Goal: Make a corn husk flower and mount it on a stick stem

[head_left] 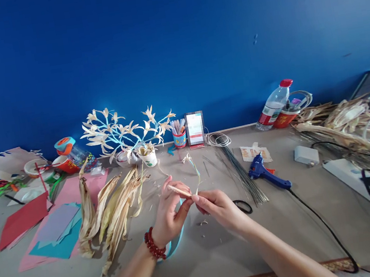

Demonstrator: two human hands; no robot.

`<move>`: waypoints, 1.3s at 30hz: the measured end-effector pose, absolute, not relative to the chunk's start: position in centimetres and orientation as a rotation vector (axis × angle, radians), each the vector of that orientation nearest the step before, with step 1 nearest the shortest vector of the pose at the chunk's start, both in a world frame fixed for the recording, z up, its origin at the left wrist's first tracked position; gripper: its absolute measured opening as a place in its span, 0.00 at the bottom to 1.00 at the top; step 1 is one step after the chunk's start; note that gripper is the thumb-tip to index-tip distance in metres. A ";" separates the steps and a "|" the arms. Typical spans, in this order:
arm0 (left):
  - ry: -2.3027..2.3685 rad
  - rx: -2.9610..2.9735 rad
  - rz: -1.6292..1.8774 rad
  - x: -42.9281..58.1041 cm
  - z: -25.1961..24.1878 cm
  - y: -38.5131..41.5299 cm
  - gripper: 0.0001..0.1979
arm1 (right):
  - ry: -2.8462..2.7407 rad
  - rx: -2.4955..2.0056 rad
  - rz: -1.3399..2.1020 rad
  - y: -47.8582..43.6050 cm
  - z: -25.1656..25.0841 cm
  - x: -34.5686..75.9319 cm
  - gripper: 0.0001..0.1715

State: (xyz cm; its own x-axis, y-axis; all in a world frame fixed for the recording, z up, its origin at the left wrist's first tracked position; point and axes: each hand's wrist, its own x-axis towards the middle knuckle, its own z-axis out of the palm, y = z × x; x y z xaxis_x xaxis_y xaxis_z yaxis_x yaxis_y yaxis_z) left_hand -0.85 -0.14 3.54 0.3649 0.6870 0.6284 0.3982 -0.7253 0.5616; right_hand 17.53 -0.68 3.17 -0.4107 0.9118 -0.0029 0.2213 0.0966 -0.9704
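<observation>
My left hand [173, 205], with a red bead bracelet on the wrist, pinches a pale narrow strip [180, 191] that looks like corn husk. My right hand [217, 206] meets it fingertip to fingertip, closed on the lower end of a thin stem [197, 174] topped by a small pale flower [187, 158]. Under my left hand lies a loop of light blue tape [177, 245]. Dried corn husks [121, 214] are spread left of my hands. Behind them, branches of pale husk flowers [124, 131] stand in small cups.
A blue glue gun [268, 174] with a black cord lies at the right, beside a bundle of wires [242, 171]. Coloured paper [57, 229] is at the left. A bottle [273, 106], a phone [195, 128] and a power strip [353, 182] are farther out.
</observation>
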 end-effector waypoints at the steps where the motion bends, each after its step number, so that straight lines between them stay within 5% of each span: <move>1: 0.950 2.325 1.289 -0.9 3.6 -0.1 0.04 | -1.654 -1.071 1.485 -0.6 3.2 17.5 0.34; 7: 0.931 2.370 1.258 -1.1 3.6 0.1 0.05 | -1.248 -0.914 2.060 -0.6 3.8 17.9 0.35; 15: 0.907 2.281 1.268 -1.1 3.6 0.3 0.06 | -1.015 -0.710 2.336 -0.5 4.1 18.2 0.35; 31: 0.866 1.926 1.223 -1.2 3.4 0.5 0.13 | -1.164 -0.970 1.712 0.4 4.9 20.4 0.36; 39: 1.036 2.154 1.402 -0.9 3.7 0.1 0.06 | -1.370 -1.016 1.483 0.1 4.4 19.5 0.35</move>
State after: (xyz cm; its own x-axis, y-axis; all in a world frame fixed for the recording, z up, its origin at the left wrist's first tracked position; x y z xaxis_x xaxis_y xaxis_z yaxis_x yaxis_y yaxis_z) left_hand -0.94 0.07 3.69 0.2355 0.7447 0.6245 0.3783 -0.6621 0.6469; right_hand 19.55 0.12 4.39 -0.3056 0.9520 -0.0148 -0.0606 -0.0349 -0.9976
